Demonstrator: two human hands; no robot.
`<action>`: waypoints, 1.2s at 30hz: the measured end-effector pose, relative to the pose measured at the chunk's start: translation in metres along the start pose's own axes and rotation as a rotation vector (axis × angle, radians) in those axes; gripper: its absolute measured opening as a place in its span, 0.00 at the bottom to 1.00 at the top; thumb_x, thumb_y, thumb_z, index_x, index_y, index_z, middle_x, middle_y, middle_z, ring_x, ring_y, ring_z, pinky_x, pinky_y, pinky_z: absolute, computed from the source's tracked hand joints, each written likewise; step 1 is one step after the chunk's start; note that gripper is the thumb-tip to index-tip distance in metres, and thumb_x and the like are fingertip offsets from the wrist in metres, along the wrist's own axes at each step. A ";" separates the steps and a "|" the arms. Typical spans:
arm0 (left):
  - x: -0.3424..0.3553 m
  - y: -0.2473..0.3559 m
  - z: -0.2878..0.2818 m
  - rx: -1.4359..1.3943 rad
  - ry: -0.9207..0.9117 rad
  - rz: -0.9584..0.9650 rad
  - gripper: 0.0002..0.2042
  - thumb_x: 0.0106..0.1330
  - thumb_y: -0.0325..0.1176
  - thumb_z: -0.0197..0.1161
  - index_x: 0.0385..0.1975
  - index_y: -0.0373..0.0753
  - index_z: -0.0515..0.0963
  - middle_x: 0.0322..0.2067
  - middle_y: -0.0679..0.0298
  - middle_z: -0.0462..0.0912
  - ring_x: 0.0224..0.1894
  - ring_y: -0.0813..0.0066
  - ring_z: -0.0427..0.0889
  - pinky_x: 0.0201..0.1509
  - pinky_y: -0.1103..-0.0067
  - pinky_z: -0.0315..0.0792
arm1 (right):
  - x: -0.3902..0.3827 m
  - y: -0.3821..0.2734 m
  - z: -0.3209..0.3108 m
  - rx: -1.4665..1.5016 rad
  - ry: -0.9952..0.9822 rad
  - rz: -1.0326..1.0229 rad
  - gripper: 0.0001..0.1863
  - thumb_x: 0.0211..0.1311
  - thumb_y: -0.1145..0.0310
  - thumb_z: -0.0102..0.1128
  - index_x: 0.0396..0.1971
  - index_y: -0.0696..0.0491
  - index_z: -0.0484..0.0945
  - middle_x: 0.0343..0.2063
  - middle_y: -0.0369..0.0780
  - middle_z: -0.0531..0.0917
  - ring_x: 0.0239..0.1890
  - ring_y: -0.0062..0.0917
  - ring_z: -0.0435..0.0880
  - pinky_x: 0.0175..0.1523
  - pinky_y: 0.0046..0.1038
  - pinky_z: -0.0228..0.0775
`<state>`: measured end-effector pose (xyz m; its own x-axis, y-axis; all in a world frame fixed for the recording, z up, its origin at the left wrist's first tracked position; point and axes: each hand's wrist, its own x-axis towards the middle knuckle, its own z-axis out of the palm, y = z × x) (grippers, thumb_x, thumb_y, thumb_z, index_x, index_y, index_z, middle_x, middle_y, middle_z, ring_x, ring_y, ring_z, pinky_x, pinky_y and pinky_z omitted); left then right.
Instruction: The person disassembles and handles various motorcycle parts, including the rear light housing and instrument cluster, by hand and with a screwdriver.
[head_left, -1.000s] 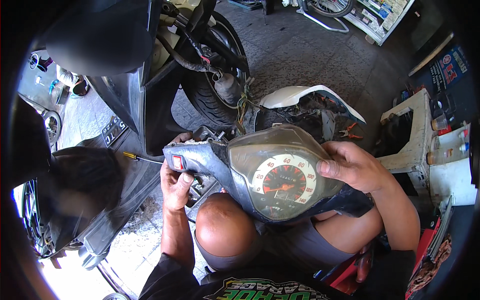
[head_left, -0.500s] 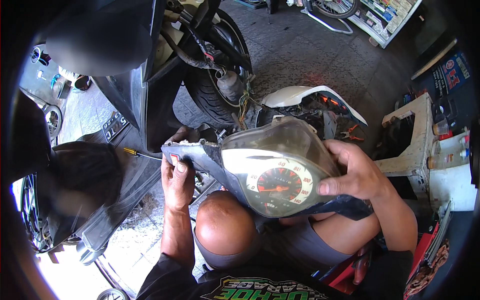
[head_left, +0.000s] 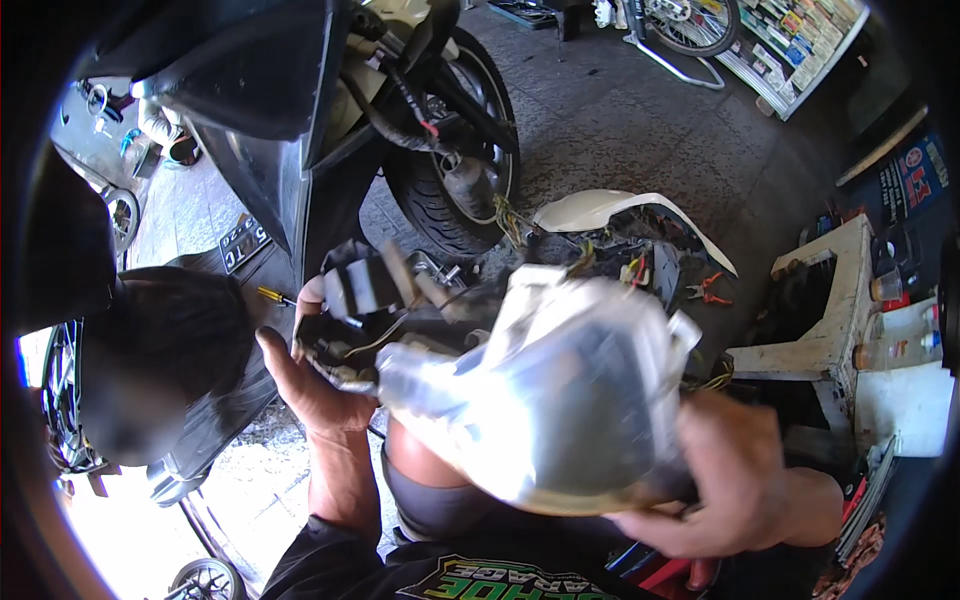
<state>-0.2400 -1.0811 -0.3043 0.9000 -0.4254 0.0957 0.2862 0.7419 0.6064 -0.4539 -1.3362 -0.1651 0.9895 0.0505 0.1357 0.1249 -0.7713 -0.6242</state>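
Between my hands, above my knees, is a motorcycle speedometer unit, smeared by motion. A pale, shiny, rounded side faces up; the dial is out of sight. My left hand cups its left end from below, thumb out to the left, where dark plastic, a black-and-silver part and thin wires show. My right hand is curled round the right lower edge, its fingers blurred. Just beyond the unit, a white curved body panel with wires beside it lies on the floor.
A motorcycle front wheel stands ahead, with loose wiring hanging by it. Orange-handled pliers lie right of the panel. A yellow-handled screwdriver is at left. A worn white stool stands at right, beside plastic cups.
I have turned the speedometer unit over: its dial faced up before, and now the pale shiny side does. My right hand has moved down and toward me; my left fingers have opened out somewhat.
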 end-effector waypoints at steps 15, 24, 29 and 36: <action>0.011 -0.061 -0.048 -0.317 -0.003 -0.002 0.32 0.58 0.34 0.60 0.65 0.30 0.67 0.65 0.53 0.71 0.74 0.52 0.60 0.75 0.52 0.61 | -0.045 0.014 0.067 -0.406 0.038 -0.299 0.15 0.64 0.64 0.59 0.49 0.51 0.81 0.32 0.31 0.82 0.32 0.19 0.80 0.34 0.22 0.64; 0.028 -0.103 -0.017 -0.463 -0.268 -0.222 0.22 0.75 0.32 0.52 0.66 0.31 0.65 0.65 0.50 0.69 0.72 0.59 0.64 0.76 0.61 0.64 | -0.032 0.032 0.023 -0.018 0.020 -0.053 0.15 0.46 0.69 0.69 0.35 0.57 0.82 0.25 0.36 0.78 0.22 0.25 0.78 0.22 0.23 0.68; 0.024 -0.109 -0.058 -0.494 -0.011 -0.178 0.32 0.66 0.41 0.65 0.70 0.44 0.63 0.69 0.50 0.64 0.69 0.44 0.67 0.68 0.43 0.67 | 0.013 0.081 0.000 -0.209 0.087 0.040 0.13 0.41 0.76 0.69 0.32 0.54 0.84 0.48 0.47 0.78 0.46 0.37 0.79 0.44 0.36 0.74; 0.036 -0.107 -0.046 -0.549 -0.176 -0.342 0.23 0.73 0.40 0.59 0.66 0.47 0.66 0.67 0.52 0.66 0.65 0.48 0.73 0.64 0.42 0.71 | 0.021 0.093 0.025 -0.371 -0.111 0.078 0.11 0.50 0.66 0.63 0.21 0.59 0.84 0.54 0.50 0.77 0.62 0.42 0.70 0.64 0.51 0.61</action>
<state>-0.2232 -1.1516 -0.4019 0.6750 -0.7271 0.1250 0.7134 0.6865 0.1406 -0.4192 -1.3908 -0.2397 0.9994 0.0351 0.0016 0.0339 -0.9515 -0.3058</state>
